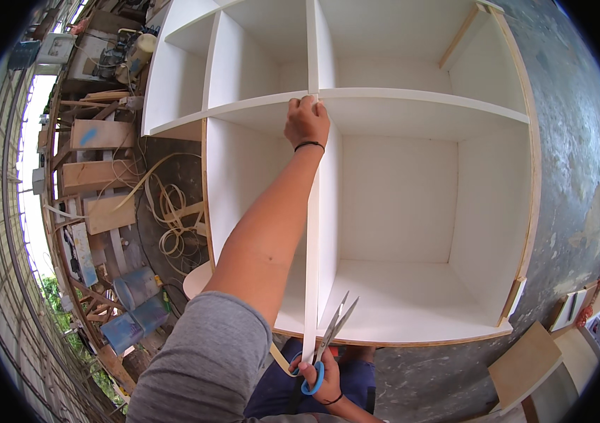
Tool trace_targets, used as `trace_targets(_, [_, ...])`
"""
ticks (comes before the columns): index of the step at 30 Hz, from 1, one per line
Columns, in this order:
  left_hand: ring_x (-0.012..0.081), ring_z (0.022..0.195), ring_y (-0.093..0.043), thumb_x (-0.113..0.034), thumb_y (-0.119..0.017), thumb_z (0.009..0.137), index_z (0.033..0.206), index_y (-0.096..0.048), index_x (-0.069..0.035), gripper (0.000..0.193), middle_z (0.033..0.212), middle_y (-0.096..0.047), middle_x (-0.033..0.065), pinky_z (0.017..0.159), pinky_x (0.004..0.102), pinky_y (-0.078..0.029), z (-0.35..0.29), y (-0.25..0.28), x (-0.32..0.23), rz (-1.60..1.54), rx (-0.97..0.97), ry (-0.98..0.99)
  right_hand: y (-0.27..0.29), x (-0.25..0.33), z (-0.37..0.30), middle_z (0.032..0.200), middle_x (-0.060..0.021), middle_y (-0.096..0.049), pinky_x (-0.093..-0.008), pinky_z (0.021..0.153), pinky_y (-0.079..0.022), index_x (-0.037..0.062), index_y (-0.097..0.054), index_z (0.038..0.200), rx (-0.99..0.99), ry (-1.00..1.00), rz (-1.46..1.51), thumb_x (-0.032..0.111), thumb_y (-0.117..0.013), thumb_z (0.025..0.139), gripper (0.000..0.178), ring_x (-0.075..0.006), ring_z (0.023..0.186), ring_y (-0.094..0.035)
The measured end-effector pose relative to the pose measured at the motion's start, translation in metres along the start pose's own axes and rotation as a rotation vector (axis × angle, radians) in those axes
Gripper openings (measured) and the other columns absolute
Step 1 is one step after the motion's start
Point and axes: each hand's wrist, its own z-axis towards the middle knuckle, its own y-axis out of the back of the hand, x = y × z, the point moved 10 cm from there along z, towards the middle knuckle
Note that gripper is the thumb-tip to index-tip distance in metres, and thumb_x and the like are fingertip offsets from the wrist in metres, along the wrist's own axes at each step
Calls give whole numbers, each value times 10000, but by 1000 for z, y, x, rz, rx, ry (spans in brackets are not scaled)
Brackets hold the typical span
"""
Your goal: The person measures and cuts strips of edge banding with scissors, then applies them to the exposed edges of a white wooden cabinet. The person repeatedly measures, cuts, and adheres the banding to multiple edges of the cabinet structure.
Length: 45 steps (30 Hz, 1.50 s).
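A large white cabinet carcass (398, 296) with several compartments lies before me. Stretched far out, my left hand (307, 123) is closed, its curled fingers pressed on a white edging strip (311, 282) where the upright divider meets the cross panel. The strip runs along the divider's front edge toward me and past the cabinet's near edge. Close to my body, my right hand (331, 384) grips scissors (338, 324) with blue handles, blades parted and pointing away from me. The strip's loose end reaches this hand and curls beside it, showing a yellowish side.
Coiled strip (173, 218) lies on the floor left of the cabinet. Wood offcuts (102, 134), a compressor-like machine (138, 53) and blue containers (134, 310) crowd the left side. Boards (525, 363) lean at the lower right on a worn grey floor (564, 190).
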Motion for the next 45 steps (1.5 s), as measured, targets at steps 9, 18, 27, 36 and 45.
trace_targets(9, [318, 993, -651, -270, -635, 841, 1147, -676, -125, 341, 1125, -678, 110, 850, 423, -523, -7, -3, 1, -25, 73, -124, 1, 3, 0, 880, -105, -645, -262, 671, -503, 16, -411, 1255, -25, 27, -28, 284, -618, 940, 463, -163, 811, -646])
trace_targets(18, [334, 958, -659, -256, -627, 855, 1140, -674, -93, 332, 1071, -687, 145, 831, 423, -523, -5, -5, 1, -49, 88, -187, 1, -9, -1, 880, -103, -645, -265, 674, -504, 21, -414, 1253, -26, 33, 3, 263, -623, 937, 450, -165, 808, -645])
trace_targets(27, [357, 931, -662, -232, -654, 830, 1160, -646, -33, 385, 1065, -674, 199, 828, 423, -527, -5, -1, 1, -22, 92, -294, -3, -3, -1, 891, -97, -640, -272, 690, -507, 3, -429, 1225, -10, 12, -77, 192, -609, 934, 391, -157, 804, -634])
trace_targets(36, [355, 857, -679, -225, -647, 810, 1184, -597, 74, 481, 935, -682, 251, 804, 417, -530, -74, 14, 32, -113, 206, -136, 1, -15, 2, 890, -70, -645, -234, 699, -492, -34, -463, 1147, -69, 29, -59, 113, -631, 917, 320, -99, 788, -610])
trace_targets(45, [354, 823, -680, -229, -636, 807, 1136, -623, 83, 454, 927, -686, 247, 795, 410, -526, -69, 17, 30, -153, 202, -123, 5, -18, 1, 893, -61, -630, -240, 690, -486, -28, -464, 1145, -68, 41, -50, 138, -651, 917, 338, -100, 778, -599])
